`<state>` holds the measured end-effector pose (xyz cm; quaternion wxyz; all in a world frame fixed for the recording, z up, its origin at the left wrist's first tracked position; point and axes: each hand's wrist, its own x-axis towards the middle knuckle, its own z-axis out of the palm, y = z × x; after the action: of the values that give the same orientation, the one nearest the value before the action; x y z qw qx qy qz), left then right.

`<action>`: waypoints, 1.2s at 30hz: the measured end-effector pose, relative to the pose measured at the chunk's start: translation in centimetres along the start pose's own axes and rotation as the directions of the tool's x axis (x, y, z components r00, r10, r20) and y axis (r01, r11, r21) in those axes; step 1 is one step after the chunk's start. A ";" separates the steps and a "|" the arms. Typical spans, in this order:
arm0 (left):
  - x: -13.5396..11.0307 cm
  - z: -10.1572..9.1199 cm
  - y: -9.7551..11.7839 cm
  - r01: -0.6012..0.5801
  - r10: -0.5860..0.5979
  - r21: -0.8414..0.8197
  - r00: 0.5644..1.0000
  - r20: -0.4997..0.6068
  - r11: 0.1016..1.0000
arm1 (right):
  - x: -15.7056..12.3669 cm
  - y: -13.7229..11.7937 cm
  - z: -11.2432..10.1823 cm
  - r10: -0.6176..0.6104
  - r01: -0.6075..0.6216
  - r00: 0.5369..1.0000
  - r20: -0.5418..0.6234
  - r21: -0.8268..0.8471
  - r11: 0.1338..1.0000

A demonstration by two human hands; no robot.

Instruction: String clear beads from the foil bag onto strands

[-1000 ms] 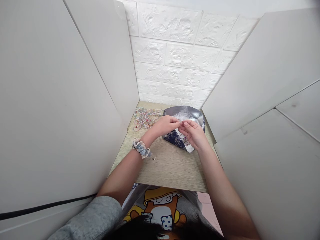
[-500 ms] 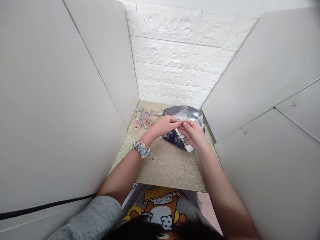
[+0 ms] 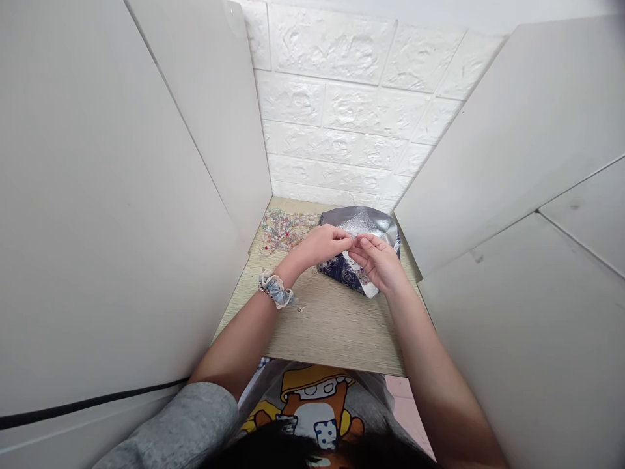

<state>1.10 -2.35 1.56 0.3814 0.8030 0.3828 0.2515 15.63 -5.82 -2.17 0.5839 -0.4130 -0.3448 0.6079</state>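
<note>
My left hand (image 3: 323, 245) and my right hand (image 3: 377, 262) meet fingertip to fingertip over an open silver foil bag (image 3: 367, 222) with a dark blue patterned outside. Both hands are pinched closed on something tiny between them that I cannot make out. The bag lies on a narrow light wooden table (image 3: 327, 326). A heap of small coloured beads (image 3: 282, 230) lies on the table to the left of the bag, beyond my left hand. My left wrist wears a grey scrunchie (image 3: 277, 290).
White partition boards stand close on the left (image 3: 122, 215) and right (image 3: 512, 163) of the table, and a white brick-pattern wall (image 3: 342, 124) closes the back. A few loose beads (image 3: 300, 309) lie near my left wrist. The table's near edge ends at my lap.
</note>
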 end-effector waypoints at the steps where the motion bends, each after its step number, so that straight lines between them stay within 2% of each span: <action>1: 0.0 0.0 0.1 0.005 -0.005 0.002 1.000 0.000 1.000 | 0.0 0.0 0.0 0.002 -0.002 1.000 -0.003 0.001 1.000; 15: 0.0 0.1 -0.2 0.019 -0.019 0.035 1.000 -0.013 0.999 | 0.0 0.0 0.2 0.017 -0.017 1.000 -0.011 -0.033 0.999; 20: 0.0 0.1 -0.1 0.001 -0.001 0.021 0.999 0.044 1.000 | 0.0 0.1 0.2 0.006 -0.007 1.000 -0.008 -0.062 0.998; 24: 0.1 0.1 -0.2 -0.012 0.012 0.000 0.998 0.057 1.000 | 0.1 0.2 -0.2 -0.035 0.031 0.999 -0.032 -0.128 0.991; 27: 0.0 0.1 -0.1 0.004 -0.003 -0.012 0.996 0.091 1.000 | 0.2 0.3 -0.6 -0.089 0.085 0.996 -0.006 -0.249 0.965; 29: 0.0 0.1 -0.1 0.028 -0.024 -0.027 0.989 0.146 0.999 | 0.3 0.3 -0.7 -0.150 0.152 0.988 0.034 -0.366 0.918; 31: 0.1 0.2 -0.2 0.042 -0.029 -0.067 0.981 0.191 0.997 | 0.4 0.3 -0.8 -0.264 0.261 0.962 0.069 -0.515 0.817; 33: 0.2 0.3 -0.4 0.037 -0.007 -0.137 0.976 0.215 0.990 | 0.4 0.2 -0.7 -0.406 0.370 0.907 0.112 -0.670 0.644; 36: 0.6 0.5 -1.1 0.016 0.039 -0.231 0.972 0.233 0.973 | 0.2 0.1 -0.6 -0.558 0.454 0.805 0.199 -0.813 0.365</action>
<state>1.29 -1.65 0.49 0.5137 0.7795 0.2981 0.1992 16.11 -5.70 -2.55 0.4918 -0.5442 -0.6659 0.1359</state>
